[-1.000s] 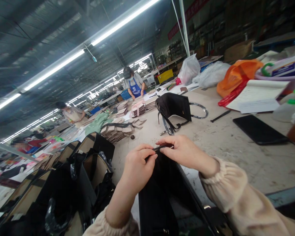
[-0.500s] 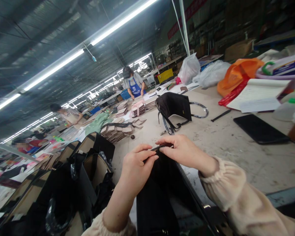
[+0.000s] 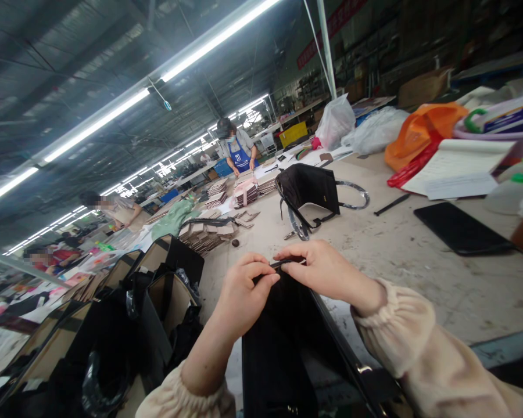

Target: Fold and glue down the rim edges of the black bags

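Note:
A black bag (image 3: 279,348) lies open at the bottom centre, close to my body. Its far edge is pinched between the thumb and fingers of my left hand (image 3: 248,293). Just to the right, my right hand (image 3: 320,267) pinches the same dark edge, with a small gap between the two hands. Beyond them another black bag (image 3: 309,188) rests on the table (image 3: 418,278), its handles wrapped in clear plastic. The fingertips partly cover the edge they hold.
Several black bags with tan inserts (image 3: 169,302) crowd the left. Stacked tan pieces (image 3: 207,232) lie behind them. A black phone (image 3: 462,228), a dark thin tool (image 3: 391,205) and an open notebook (image 3: 462,165) are at the right. People work farther back.
My left hand and forearm have shifted slightly left, and the fingertips hold the edge a little differently. The right hand has barely moved. A person at the far left leans a little more left.

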{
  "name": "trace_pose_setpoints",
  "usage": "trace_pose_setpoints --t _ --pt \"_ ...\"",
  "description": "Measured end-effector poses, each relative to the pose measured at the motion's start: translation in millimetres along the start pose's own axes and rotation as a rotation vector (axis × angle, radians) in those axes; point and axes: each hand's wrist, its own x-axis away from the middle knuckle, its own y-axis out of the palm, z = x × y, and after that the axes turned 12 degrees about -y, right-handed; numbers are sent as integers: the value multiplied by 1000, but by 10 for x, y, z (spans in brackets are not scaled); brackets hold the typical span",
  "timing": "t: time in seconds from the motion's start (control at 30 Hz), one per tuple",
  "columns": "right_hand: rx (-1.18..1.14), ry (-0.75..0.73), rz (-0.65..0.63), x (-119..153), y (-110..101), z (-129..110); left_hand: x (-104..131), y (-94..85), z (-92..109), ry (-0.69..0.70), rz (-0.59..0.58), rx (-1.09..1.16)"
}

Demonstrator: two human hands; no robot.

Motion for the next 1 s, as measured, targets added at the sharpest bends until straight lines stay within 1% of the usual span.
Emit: trace_pose_setpoints --t 0.13,0.27,0.37,0.53,0.73,1.0 --pt "-51 -12 -21 1 -2 -1 16 -1 5 7 -21 -36" --pt "-59 2 -22 -1 -3 3 24 -18 10 70 -46 -104" --pt "-56 -1 -26 1 -6 -3 24 -37 -15 91 -52 -83" --pt "-107 -19 -40 4 -2 -19 52 -36 -52 52 -19 -37" --pt "-46 -10 -39 3 20 13 83 -28 -28 -23 71 -83" --pt "-28 15 -29 -2 33 30 74 -14 -30 -39 74 -157"
